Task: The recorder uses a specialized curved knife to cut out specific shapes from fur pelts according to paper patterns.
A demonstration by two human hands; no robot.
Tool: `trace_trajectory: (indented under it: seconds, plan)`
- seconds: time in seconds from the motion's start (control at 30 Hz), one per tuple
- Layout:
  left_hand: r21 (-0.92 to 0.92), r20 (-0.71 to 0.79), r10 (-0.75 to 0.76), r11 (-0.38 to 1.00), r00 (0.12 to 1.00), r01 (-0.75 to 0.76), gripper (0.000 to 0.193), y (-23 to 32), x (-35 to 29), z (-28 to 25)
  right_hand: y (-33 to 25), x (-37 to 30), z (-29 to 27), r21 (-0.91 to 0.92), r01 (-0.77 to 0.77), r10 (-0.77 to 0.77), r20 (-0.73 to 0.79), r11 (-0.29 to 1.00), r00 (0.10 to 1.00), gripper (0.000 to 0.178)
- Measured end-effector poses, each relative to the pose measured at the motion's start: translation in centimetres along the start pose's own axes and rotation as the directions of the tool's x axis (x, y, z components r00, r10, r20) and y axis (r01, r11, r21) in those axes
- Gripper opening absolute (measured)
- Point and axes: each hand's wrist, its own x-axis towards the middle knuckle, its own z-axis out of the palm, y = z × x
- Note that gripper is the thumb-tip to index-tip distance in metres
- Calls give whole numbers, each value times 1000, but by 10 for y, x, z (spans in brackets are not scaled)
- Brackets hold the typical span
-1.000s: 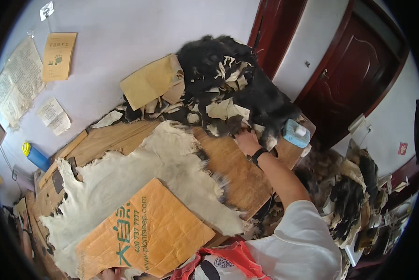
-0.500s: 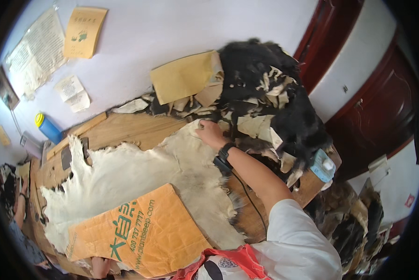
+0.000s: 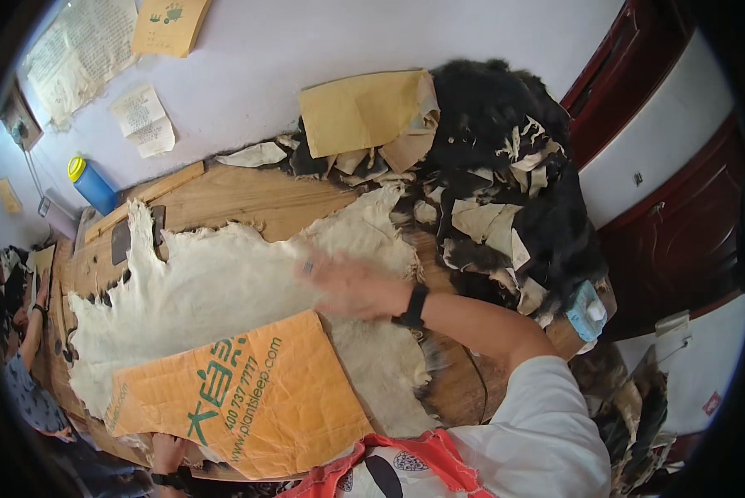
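A pale, ragged-edged hide (image 3: 215,257) lies spread on the wooden table, with dark hair showing along its edge. My right hand (image 3: 352,284), a black band at the wrist, is over the middle of the hide. It is blurred, but its fingers look stretched out and nothing shows in them. An orange printed paper sheet (image 3: 248,398) lies over the hide's near part. At the sheet's lower left edge is my left hand (image 3: 168,452), also with a dark wristband. Its fingers are hidden beneath the sheet or the hide's edge.
Black furry hides (image 3: 505,116) and pale scraps are heaped at the back right, a yellowish sheet (image 3: 364,112) on top. A light-blue tissue pack (image 3: 588,311) sits at the right corner. A blue bottle (image 3: 97,187) and wooden strip (image 3: 169,181) are back left. Another person's arm (image 3: 34,328) is far left.
My right hand has let go of the hide's far edge and moved nearer, over its middle. The view has shifted slightly, and more of my left wrist shows.
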Motion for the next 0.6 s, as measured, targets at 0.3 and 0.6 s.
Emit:
trace_trajectory:
  seconds: [0.3,0.6]
  plan:
    - [18,-21,112,994,993,-112,29,-27,-2,-8,84,-20,-18,-415,-403,478,90,816,874,79]
    - [183,-19,290,942,957,-282,30,-54,-19,1,-50,-155,-36,-338,-583,670,276,739,689,84]
